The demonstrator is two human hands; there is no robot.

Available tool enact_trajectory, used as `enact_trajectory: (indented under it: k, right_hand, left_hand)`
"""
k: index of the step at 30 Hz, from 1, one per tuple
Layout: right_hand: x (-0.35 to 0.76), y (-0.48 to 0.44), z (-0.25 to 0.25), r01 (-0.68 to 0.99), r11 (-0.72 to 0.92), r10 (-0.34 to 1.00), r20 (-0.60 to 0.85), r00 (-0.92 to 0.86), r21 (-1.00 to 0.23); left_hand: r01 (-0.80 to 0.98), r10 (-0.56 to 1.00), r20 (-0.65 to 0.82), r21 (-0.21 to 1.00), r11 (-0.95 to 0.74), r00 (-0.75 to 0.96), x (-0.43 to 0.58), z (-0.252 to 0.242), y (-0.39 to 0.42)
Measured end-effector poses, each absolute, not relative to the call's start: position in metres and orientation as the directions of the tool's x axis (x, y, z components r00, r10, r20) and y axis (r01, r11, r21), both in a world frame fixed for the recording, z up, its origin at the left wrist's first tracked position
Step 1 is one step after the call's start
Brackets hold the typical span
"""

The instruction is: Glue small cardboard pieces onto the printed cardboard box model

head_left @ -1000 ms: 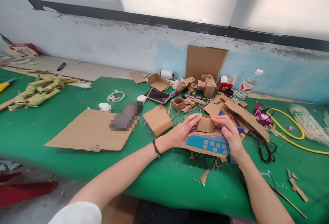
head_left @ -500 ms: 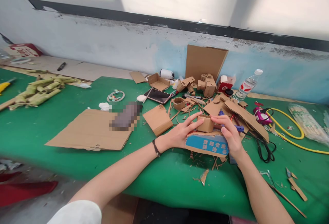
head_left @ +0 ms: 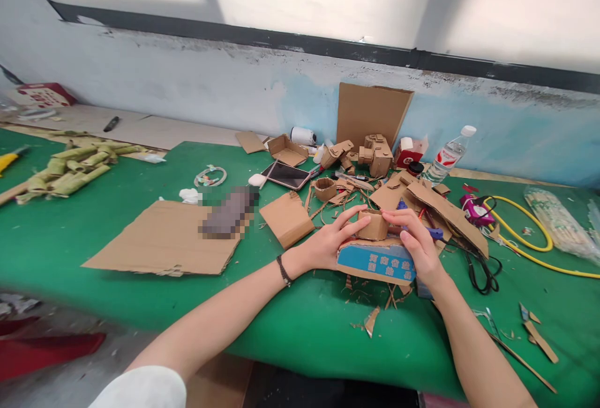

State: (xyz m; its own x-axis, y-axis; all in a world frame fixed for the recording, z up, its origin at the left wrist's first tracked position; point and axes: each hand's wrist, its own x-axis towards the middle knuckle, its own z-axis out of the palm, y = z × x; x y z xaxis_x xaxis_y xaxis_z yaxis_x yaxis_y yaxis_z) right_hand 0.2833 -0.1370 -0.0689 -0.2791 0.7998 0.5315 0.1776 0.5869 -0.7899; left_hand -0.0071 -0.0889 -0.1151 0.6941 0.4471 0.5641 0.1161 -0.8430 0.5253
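A short cardboard ring (head_left: 374, 228) stands on top of a cardboard piece (head_left: 370, 258) whose near side is blue with printed characters. My left hand (head_left: 330, 242) closes on the ring's left side, fingertips at its rim, its palm by the piece's left end. From the right, my right hand (head_left: 419, 248) grips the ring's rim with its fingers and rests against the right end of the printed piece. A purple-blue tool handle (head_left: 435, 233), partly covered by my right hand, lies just behind.
Cardboard scraps and a second ring (head_left: 325, 189) lie behind my hands, near a cardboard camera model (head_left: 376, 155). A water bottle (head_left: 450, 155) stands at the back right. A yellow cable (head_left: 529, 217) curls at right; a flat cardboard sheet (head_left: 159, 239) lies at left.
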Motion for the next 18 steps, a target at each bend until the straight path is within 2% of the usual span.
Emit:
enact_trajectory:
  k: [7,13,18]
  right_hand:
    - [0.295,-0.143,-0.056,0.211,0.456,0.856,0.362,-0.369,-0.864]
    - [0.297,-0.14,-0.061,0.203,0.378,0.905,0.314,-0.286,-0.903]
    - [0.305,-0.127,-0.054,0.198,0.334,0.909,0.259,-0.327,-0.922]
  left_hand:
    - [0.187,0.505,0.521,0.545,-0.818,0.689,-0.003,-0.11,-0.095]
    - [0.286,0.589,0.478,0.564,-0.774,0.651,0.007,-0.108,-0.111]
    - [0.437,0.718,0.386,0.596,-0.673,0.579,0.021,-0.104,-0.139]
